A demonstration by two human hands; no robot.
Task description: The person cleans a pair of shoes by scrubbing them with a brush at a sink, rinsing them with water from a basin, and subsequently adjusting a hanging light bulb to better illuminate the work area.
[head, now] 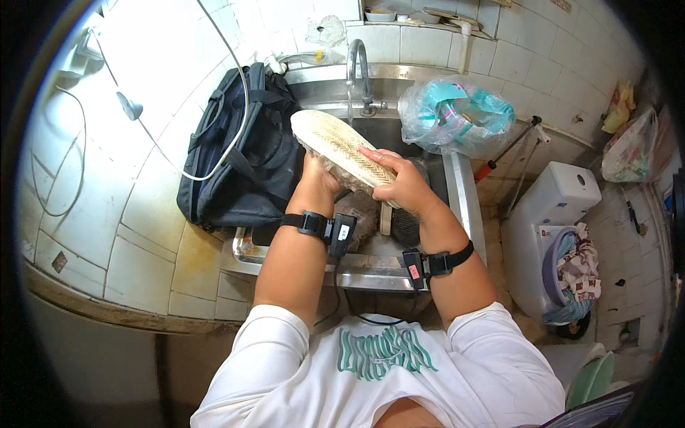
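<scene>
A fluffy slipper with a pale, zigzag-patterned sole [342, 147] is tilted over the metal sink [465, 198], its sole facing up. My right hand [401, 179] grips one end, fingers across the sole and thumb at the edge. My left hand [322, 174] is at the furry underside, its fingers hidden by the slipper; it seems to support it. Water runs from the curved faucet [357, 53] just behind the slipper. Below my hands, a brown furry item [358, 214] lies in the sink beside a dark item and a small brush-like block [386, 219].
A black fabric bag [235, 176] stands at the sink's left, with a white cable [243, 107] hanging over it. A plastic bag of packets [455, 115] sits at the back right corner. Further right are a white appliance [551, 187] and a basin of cloths [554, 267].
</scene>
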